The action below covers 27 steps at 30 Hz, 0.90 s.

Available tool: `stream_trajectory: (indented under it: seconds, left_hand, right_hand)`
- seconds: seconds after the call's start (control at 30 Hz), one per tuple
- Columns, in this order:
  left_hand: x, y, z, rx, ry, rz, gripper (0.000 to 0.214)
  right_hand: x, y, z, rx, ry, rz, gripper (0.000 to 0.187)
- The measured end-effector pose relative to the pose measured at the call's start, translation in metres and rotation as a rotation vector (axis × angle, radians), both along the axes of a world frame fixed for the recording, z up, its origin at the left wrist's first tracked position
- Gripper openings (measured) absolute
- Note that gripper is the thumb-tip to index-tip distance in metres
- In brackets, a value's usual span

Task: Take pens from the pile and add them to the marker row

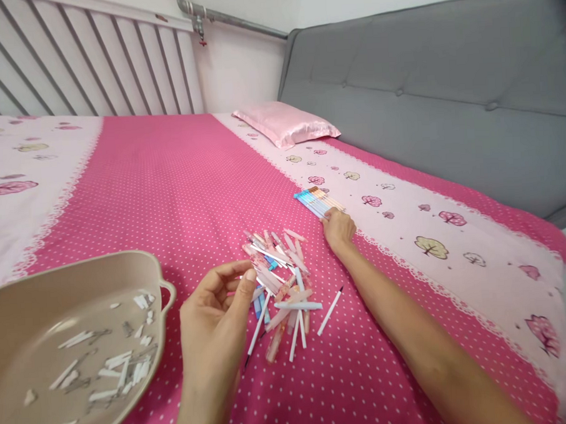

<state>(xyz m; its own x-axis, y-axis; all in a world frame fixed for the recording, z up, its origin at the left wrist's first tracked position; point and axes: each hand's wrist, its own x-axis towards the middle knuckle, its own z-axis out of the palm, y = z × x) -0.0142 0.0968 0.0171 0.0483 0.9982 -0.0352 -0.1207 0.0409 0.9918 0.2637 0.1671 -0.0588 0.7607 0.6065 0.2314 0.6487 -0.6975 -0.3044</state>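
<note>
Many slim pink, white & lt.-blue plastic pens [285, 289]: loose crisscross heap, mid-view, on the hot-pink bedspread w/ white dots [146, 199].

L hand: our left hand [221, 302] hangs at the heap's left edge, palm side in, fingers half curled, thumb tip v. near index tip; we can't tell if anything's pinched.

R hand: our right hand [339, 227] reaches past the heap, fingers bent down at the near side of the row; we can't tell if it grips a pen or just touches.

Row: neat flat set of pens w/ blue, brown & pale-peach parts [316, 201], side by side, beyond the heap & a bit R.

Stray: one white pen w/ dark tip [331, 311], just R of the heap, apart from it.

Basin: beige, smooth, round-cornered basin w/ loop handle [102, 258], L of our left hand; small white bits [123, 369] lie inside, mostly twd the handle side.

Bed end: shiny pale-pink pillow [286, 121] by the gray padded headboard [422, 74].

Wall: white ribbed radiator [93, 64], back L; gray metal pipe [237, 18] w/ red valve knob [203, 43] beside it.
</note>
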Motion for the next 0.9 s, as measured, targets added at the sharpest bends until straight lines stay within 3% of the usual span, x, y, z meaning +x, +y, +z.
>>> stream_trajectory:
  seconds: [0.37, 0.5, 0.6, 0.7, 0.77, 0.9]
  left_hand:
    - [0.001, -0.001, 0.001, -0.021, 0.001, -0.006, 0.03]
    - [-0.003, 0.003, 0.0, 0.031, 0.119, 0.048, 0.032]
    - [-0.012, 0.012, -0.006, 0.134, 0.426, 0.107, 0.037]
    - [-0.021, 0.021, -0.015, 0.239, 0.821, 0.057, 0.042]
    - [-0.023, 0.024, -0.018, 0.239, 1.086, -0.044, 0.043]
    - [-0.02, 0.021, -0.018, 0.101, 1.437, -0.281, 0.045]
  right_hand:
    - [-0.005, -0.007, 0.006, 0.09, 0.052, 0.035, 0.022]
    - [-0.009, -0.018, 0.03, 0.129, 0.125, 0.096, 0.028]
    - [-0.017, -0.037, 0.06, 0.086, 0.256, 0.272, 0.02]
    - [-0.037, -0.067, 0.093, -0.05, 0.415, 0.551, 0.008]
    - [-0.056, -0.088, 0.109, -0.317, 0.477, 0.758, 0.011]
    - [-0.092, -0.113, 0.108, -0.756, 0.098, 0.759, 0.019]
